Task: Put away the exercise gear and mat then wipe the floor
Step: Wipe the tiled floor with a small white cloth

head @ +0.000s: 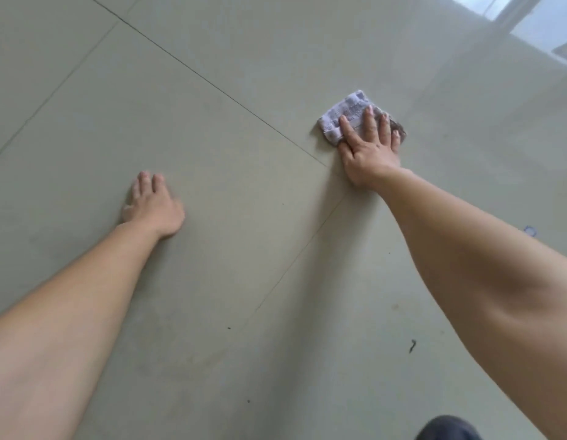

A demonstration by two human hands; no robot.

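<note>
The left hand (153, 204) lay flat on the floor (231, 255), palm down and fingers straight and close together, holding nothing. Its forearm ran back to the lower left edge of the view. The floor was of large pale grey-green tiles. One thin grout line (193, 69) crossed diagonally from the upper left towards the centre right, and a second met it just beside the right wrist and ran down towards the bottom centre. A few small dark specks sat on the tile between the two arms.

The cloth (347, 111), pale grey-lilac with a woven check, lay bunched on the floor right of centre, well apart from the left hand. The right hand (369, 150) pressed down on its near part with fingers straight and spread. No finger curled round the fabric, and the cloth's far edge showed beyond the fingertips.

Further right, a short dark strand of debris (412, 346) lay on the tile under the right forearm. A small pale ring mark (529, 230) showed just above that forearm. A dark rounded object (447, 428) was cut off by the bottom edge and could not be identified. A bright window area (536, 23) filled the upper right corner.
</note>
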